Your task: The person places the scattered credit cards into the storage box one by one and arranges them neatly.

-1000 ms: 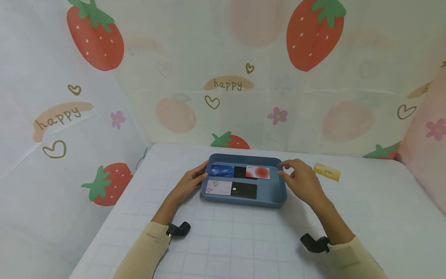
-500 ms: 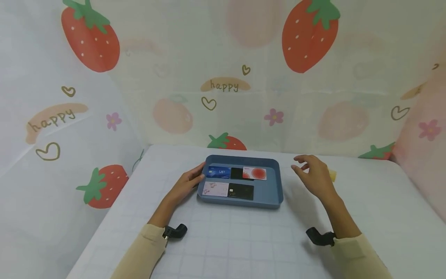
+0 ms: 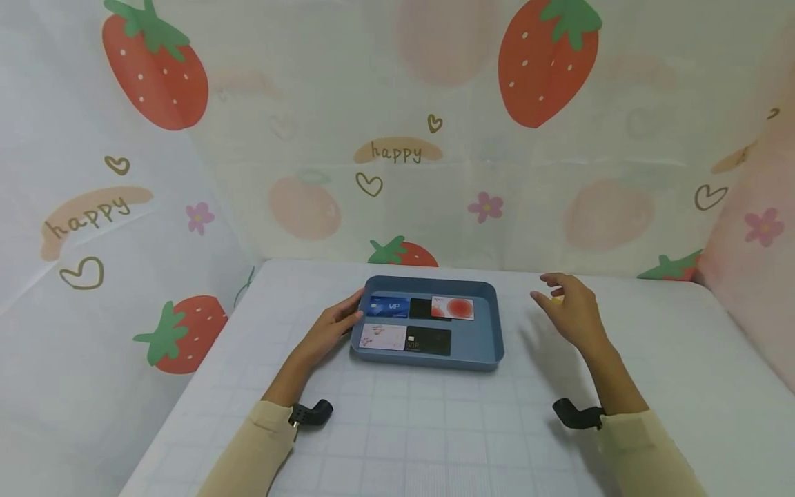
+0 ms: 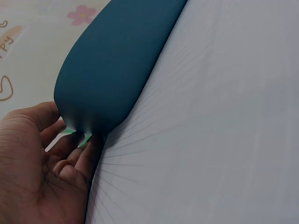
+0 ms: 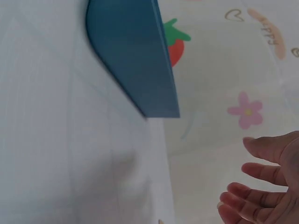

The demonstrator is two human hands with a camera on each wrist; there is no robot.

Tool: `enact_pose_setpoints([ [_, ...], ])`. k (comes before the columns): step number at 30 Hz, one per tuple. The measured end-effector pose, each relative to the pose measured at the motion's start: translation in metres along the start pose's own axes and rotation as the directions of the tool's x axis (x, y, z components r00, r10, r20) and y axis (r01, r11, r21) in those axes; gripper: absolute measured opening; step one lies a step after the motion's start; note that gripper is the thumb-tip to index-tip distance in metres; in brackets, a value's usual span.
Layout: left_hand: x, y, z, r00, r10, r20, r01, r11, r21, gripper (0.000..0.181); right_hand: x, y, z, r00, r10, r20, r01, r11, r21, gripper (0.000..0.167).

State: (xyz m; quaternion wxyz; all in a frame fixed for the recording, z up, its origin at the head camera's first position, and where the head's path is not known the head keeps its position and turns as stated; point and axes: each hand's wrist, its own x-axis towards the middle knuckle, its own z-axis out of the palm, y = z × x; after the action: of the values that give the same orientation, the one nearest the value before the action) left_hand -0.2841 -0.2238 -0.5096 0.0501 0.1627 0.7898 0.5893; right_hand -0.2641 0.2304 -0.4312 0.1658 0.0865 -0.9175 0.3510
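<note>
A shallow blue tray point(image 3: 475, 352) sits on the table with several cards in it. A blue VIP card point(image 3: 388, 306) lies at its back left, beside a dark card point(image 3: 420, 308) partly covered by a white card with a red circle point(image 3: 453, 308). In front are a pale floral card point(image 3: 382, 337) and a black VIP card point(image 3: 428, 340). My left hand point(image 3: 329, 333) holds the tray's left end, fingers curled against its wall. My right hand point(image 3: 574, 310) hovers to the tray's right, fingers loosely bent and holding nothing. Behind it, a yellow card point(image 3: 557, 300) is mostly hidden.
The white table point(image 3: 428, 435) has a faint grid. A strawberry-patterned curtain point(image 3: 534, 159) stands behind and at both sides. Each wrist bears a black strap-on camera, the left camera point(image 3: 313, 413) and the right camera point(image 3: 574, 414).
My right hand has moved away from the tray's right rim, to the right, and now covers most of the yellow card. My left hand stays at the tray. The head view has shifted slightly.
</note>
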Motion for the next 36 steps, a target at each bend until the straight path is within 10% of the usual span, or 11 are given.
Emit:
enact_pose_setpoints([
  [36, -0.001, 0.0, 0.0, 1.0, -0.007, 0.008, 0.008, 0.999, -0.034, 0.056, 0.001, 0.073, -0.022, 0.968, 0.223, 0.118, -0.212, 0.973, -0.096, 0.062],
])
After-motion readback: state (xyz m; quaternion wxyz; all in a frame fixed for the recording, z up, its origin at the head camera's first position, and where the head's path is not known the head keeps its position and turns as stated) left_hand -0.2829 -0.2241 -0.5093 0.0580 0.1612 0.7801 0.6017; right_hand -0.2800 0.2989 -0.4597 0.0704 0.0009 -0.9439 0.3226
